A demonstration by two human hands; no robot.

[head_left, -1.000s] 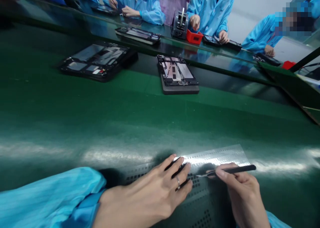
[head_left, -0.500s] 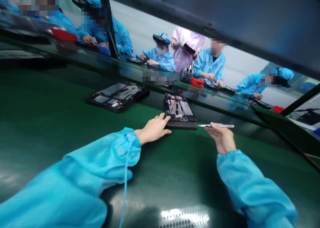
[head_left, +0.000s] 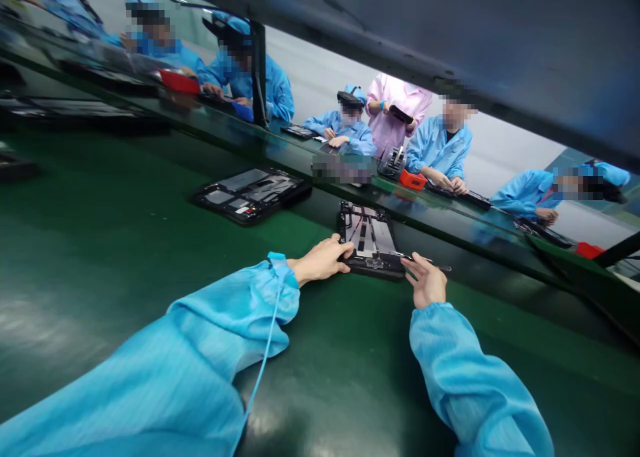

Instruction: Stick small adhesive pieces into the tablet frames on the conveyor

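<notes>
An opened tablet with silver panels and dark strips showing inside lies on the green work surface, slightly tilted in view. My left hand grips its near left corner, thumb low and fingers over the edge. In my right hand, metal tweezers are pinched between thumb and fingers. Their tips reach over the right part of the tablet; whether they touch it I cannot tell. A second opened tablet lies farther left, apart from both hands.
A green ledge runs behind the tablets. Across it several people in blue, and one in pink, handle devices near red bins. A dark overhead panel hangs above. A blue cord trails from my left cuff.
My right hand has moved left, bringing the tweezers from beside the tablet to over it. My left fingers have closed more onto the tablet's corner. The view has shifted slightly.
</notes>
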